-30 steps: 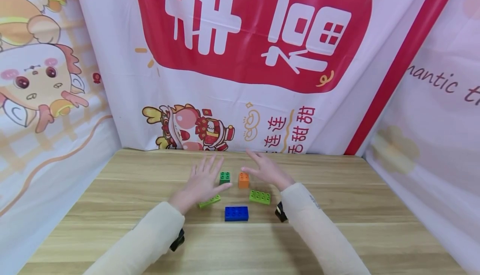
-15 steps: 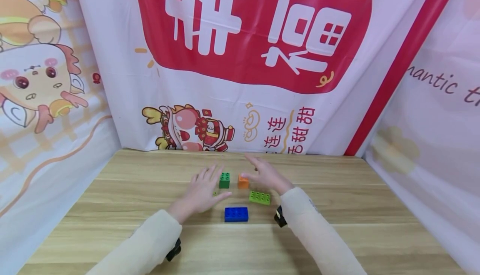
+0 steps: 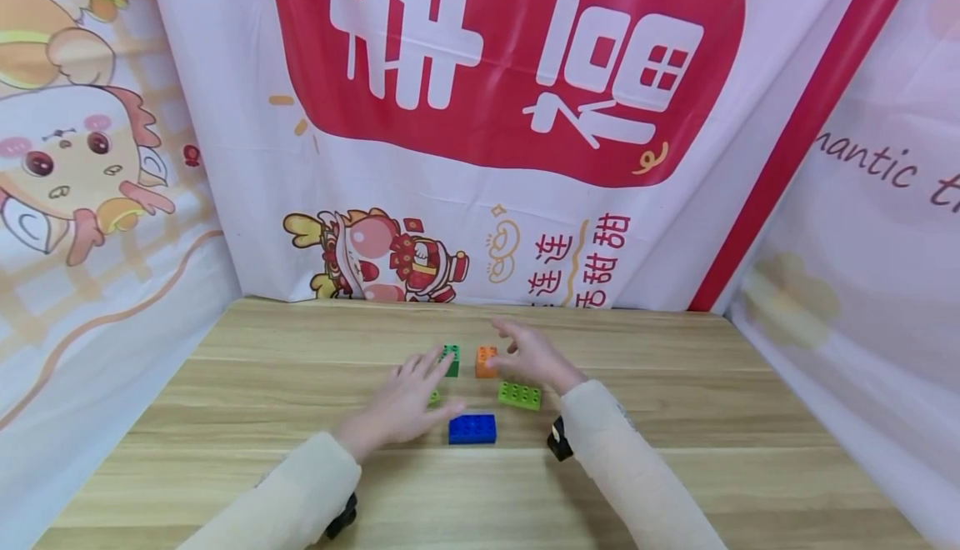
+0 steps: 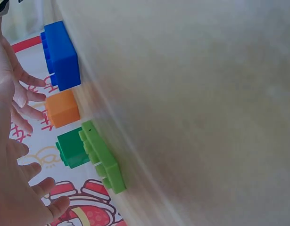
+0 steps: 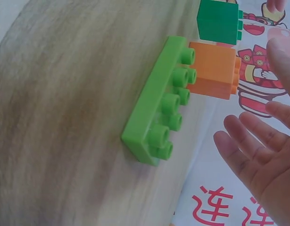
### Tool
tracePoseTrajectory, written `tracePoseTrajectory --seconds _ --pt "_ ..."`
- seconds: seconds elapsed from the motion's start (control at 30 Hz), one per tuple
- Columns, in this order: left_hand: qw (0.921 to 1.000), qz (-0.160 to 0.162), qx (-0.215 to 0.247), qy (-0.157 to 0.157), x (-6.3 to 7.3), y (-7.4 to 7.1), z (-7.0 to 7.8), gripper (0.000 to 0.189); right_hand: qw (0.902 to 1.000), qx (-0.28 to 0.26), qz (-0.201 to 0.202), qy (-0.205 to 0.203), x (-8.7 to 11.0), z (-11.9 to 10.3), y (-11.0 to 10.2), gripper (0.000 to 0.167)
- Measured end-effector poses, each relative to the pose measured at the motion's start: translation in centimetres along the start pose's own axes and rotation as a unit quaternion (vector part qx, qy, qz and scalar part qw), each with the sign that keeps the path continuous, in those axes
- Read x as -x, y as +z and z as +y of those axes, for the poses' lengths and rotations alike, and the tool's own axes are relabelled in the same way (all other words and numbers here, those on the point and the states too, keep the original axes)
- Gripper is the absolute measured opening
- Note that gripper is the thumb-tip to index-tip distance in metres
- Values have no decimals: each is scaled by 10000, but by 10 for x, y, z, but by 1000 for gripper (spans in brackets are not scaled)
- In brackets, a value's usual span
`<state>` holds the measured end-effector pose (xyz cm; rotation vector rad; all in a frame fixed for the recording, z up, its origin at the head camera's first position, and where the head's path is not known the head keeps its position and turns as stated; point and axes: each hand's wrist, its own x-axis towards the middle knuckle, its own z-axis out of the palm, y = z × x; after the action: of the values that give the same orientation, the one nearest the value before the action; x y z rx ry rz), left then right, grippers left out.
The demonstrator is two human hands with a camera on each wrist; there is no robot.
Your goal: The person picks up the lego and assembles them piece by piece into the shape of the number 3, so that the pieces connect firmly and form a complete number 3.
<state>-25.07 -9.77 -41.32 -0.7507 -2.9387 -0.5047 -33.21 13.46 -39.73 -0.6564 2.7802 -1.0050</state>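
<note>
My left hand [image 3: 401, 407] hovers, fingers spread, over the left lime brick [image 4: 103, 157], which it mostly hides in the head view. Its fingertips overlap the dark green brick [image 3: 452, 361], and its thumb points toward the blue brick [image 3: 472, 429]. On the other side my right hand [image 3: 534, 358] holds nothing, its fingers loosely extended. In the head view its thumb overlaps the edge of the orange brick [image 3: 486, 362]. Just below that hand lies the second lime brick [image 3: 519, 395], studs up. The right wrist view shows a gap between the fingers and the bricks.
All the bricks sit on a wood-grain table [image 3: 645, 433]. A white and red printed cloth [image 3: 495, 150] hangs along the back edge, with more printed cloth at both sides. Each wrist carries a small black device, such as the right one [image 3: 559, 440].
My left hand has come slightly nearer to me and now covers more of the left lime brick. The right hand has dropped a little toward the orange brick. The bricks have stayed in place.
</note>
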Motion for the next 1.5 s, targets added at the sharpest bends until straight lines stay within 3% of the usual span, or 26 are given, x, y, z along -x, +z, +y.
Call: tracePoseTrajectory --seconds 0.17,0.47,1.13,1.5 --pt "9998 57 -26 196 1 6 -1 81 9999 -50 -12 -101 -1 4 3 72" --pt "9995 -172 157 192 5 9 2 79 9993 -229 -21 -279 -2 7 6 68" --pt "9949 -506 852 182 9 13 0 78 9982 -560 -142 174 -4 13 14 62" --pt "9929 -554 1027 249 10 15 2 74 9976 -660 -93 196 -3 14 16 56"
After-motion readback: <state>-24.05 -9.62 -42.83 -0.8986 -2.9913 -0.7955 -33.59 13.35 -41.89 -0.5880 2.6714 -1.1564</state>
